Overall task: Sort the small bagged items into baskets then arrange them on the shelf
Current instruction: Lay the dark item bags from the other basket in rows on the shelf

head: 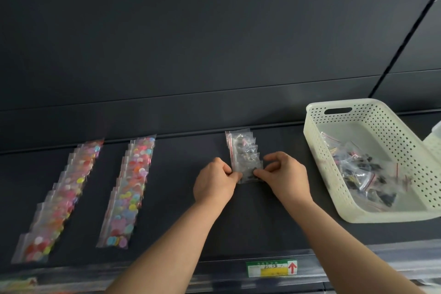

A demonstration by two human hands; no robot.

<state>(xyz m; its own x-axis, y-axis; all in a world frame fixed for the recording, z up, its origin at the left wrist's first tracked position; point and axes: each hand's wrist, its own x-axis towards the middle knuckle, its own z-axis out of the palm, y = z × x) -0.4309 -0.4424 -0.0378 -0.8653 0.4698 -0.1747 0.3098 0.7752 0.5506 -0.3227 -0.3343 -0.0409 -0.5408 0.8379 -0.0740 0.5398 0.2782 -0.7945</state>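
Note:
A short row of small clear bags (243, 150) with dark parts inside lies on the dark shelf (186, 198), overlapping from back to front. My left hand (214, 182) and my right hand (284, 175) pinch the nearest clear bag (248, 173) by its two lower corners, flat on the shelf. A cream perforated basket (386, 117) at the right holds several more clear bags (362, 174) of dark parts. Two long overlapping rows of bags with coloured buttons lie at the left: the left button row (59, 200) and the middle button row (128, 191).
The shelf's front rail carries a green and yellow price label (272, 268) with a red arrow. A dark back panel (214, 43) rises behind the shelf. Bare shelf lies between the middle button row and my hands.

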